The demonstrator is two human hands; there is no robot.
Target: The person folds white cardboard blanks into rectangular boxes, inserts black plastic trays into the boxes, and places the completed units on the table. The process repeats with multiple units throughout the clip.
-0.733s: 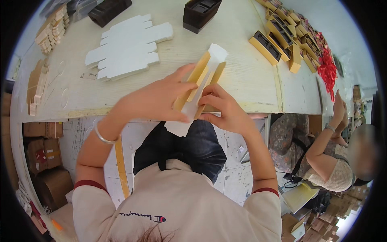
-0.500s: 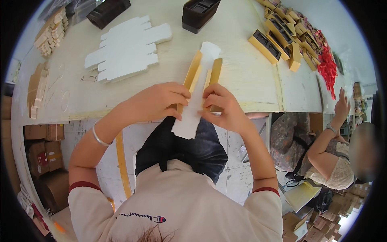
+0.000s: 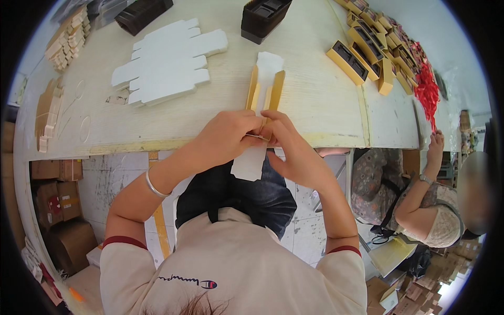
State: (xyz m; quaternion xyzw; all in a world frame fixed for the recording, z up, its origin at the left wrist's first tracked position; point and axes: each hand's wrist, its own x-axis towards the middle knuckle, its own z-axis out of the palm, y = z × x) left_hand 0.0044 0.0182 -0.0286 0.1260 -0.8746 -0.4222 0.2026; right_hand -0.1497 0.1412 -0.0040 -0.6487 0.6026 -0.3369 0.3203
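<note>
A partly folded carton (image 3: 268,79), white inside and gold outside, lies lengthwise at the table's front edge. Its two long gold walls stand up, and its near white flap hangs out over my lap. My left hand (image 3: 236,132) is closed on the carton's left wall near the front edge, its fingertips meeting those of the other hand. Opposite it, my right hand (image 3: 289,144) pinches the right wall and a folded-in flap, with the thumb held lower. The fingers partly hide the near corners.
Left of the carton lies a stack of flat white carton blanks (image 3: 170,63). Black plastic trays (image 3: 260,21) are stacked at the back. Gold boxes with black inserts (image 3: 349,63) pile up at right, beside red ribbons (image 3: 428,89). A co-worker (image 3: 425,205) sits at right.
Both hands have come together over the near end of the carton, the left moving right. The gold walls stand closer together. The co-worker's raised hand has lowered to the red ribbons.
</note>
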